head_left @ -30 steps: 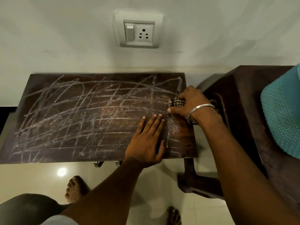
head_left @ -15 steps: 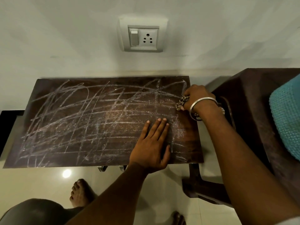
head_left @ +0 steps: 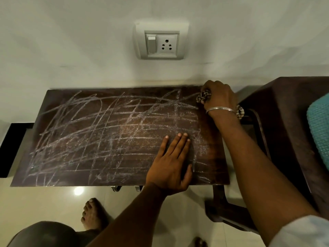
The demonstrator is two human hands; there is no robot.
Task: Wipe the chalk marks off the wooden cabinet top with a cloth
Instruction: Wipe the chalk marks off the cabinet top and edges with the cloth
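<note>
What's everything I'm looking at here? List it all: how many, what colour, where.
Cabinet top: one, dark brown wood, against the wall.
Chalk marks: many, white, scribbled over most of the top.
Cloth: one, checked dark and pale, far right corner of the top.
Switch and socket plate: one, white, on the wall above.
Chair: one, dark brown, right of the cabinet.
Knitted item: one, teal, right edge of view.
Bangle: one, silver, right wrist.
Feet: two, bare, on the pale floor below.
Left hand: one, flat on the top, front right.
Right hand: one, gripping the cloth.
</note>
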